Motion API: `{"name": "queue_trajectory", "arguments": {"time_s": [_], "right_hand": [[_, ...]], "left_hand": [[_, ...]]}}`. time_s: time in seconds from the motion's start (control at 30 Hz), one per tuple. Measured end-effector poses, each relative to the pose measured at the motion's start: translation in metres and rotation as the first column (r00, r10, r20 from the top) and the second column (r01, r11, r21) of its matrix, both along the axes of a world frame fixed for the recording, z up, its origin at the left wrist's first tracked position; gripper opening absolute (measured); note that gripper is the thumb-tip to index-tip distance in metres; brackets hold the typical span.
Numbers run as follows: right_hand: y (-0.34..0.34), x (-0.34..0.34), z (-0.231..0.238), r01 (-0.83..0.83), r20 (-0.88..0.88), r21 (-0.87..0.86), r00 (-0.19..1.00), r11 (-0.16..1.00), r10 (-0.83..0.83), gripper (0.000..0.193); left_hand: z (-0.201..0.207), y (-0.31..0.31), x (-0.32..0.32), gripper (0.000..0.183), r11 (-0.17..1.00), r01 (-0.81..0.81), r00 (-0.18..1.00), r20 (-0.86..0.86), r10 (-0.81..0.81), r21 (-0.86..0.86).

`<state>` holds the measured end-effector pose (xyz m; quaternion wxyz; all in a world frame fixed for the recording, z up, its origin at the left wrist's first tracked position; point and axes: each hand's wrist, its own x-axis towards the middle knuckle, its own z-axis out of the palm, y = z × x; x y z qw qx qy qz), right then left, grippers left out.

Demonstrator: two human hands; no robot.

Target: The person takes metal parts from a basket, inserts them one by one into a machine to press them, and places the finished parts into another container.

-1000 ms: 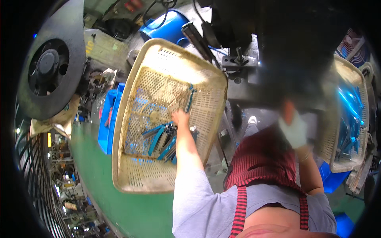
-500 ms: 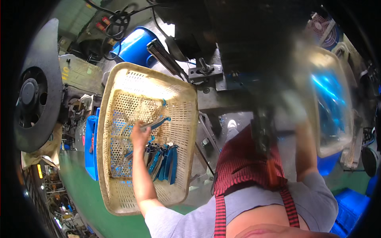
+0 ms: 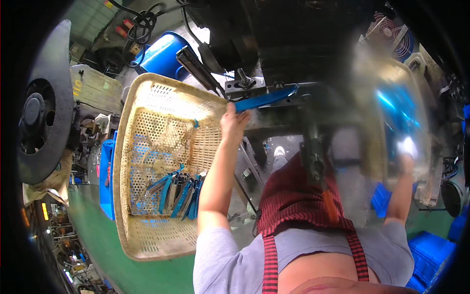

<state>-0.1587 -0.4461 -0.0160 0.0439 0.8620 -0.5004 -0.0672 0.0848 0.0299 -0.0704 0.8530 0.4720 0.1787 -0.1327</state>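
My left hand (image 3: 235,122) is closed on one end of a long, curved blue strip (image 3: 267,100), blade-like in shape. It holds the strip level beside the machine's metal fixture (image 3: 247,82), past the right rim of a cream plastic basket (image 3: 128,196). Inside that basket lies a bunch of similar blue and silver strips (image 3: 181,196). On the right, my right hand (image 3: 407,147) reaches over a second pale basket (image 3: 425,171) lined with clear film, with shiny blue pieces (image 3: 399,105) in it. That hand looks white and blurred; its fingers cannot be made out.
A dark machine (image 3: 313,44) stands directly ahead, its middle smeared in the view. Behind the left basket lies a blue drum (image 3: 161,54). Far left is a large dark wheel (image 3: 36,110); a fan (image 3: 389,32) stands at the far right. Blue crates (image 3: 433,250) sit lower right.
My left hand has moved up and right out of the cream basket to the machine, carrying a strip. My right hand has gone from beside the machine to the right basket.
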Motion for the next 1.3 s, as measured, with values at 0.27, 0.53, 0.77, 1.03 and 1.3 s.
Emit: {"name": "queue_trajectory", "arguments": {"time_s": [0.27, 0.53, 0.77, 1.03, 1.3], "right_hand": [[0.229, -0.012, 0.015, -0.952, 0.522, -0.233, -0.294, -0.197, 0.801, 0.039], [0.265, 0.087, 0.005, -0.832, 0.813, 0.087, 0.378, 0.548, 0.444, 0.040], [0.267, 0.088, -0.008, -0.791, 0.801, 0.113, 0.430, 0.601, 0.417, 0.039], [0.209, 0.091, -0.001, -0.797, 0.736, 0.587, 0.599, -0.143, -0.316, 0.036], [0.118, 0.233, -0.084, -0.648, 0.545, -0.069, 0.612, 0.758, 0.573, 0.039]], "left_hand": [[-0.015, -0.118, 0.018, 0.024, 0.869, 0.108, 0.994, 0.035, -0.104, -0.484], [-0.033, 0.053, -0.048, 0.056, 0.836, -0.264, 0.796, 0.599, -0.094, 0.482], [-0.029, 0.357, -0.160, 0.027, -0.601, 0.096, 0.960, 0.086, 0.267, 0.793], [-0.024, 0.386, -0.185, 0.039, -0.612, 0.487, 0.864, -0.445, 0.235, 0.623], [0.104, 0.306, -0.142, 0.016, -0.606, 0.053, 0.939, -0.246, -0.240, 0.794]]}}
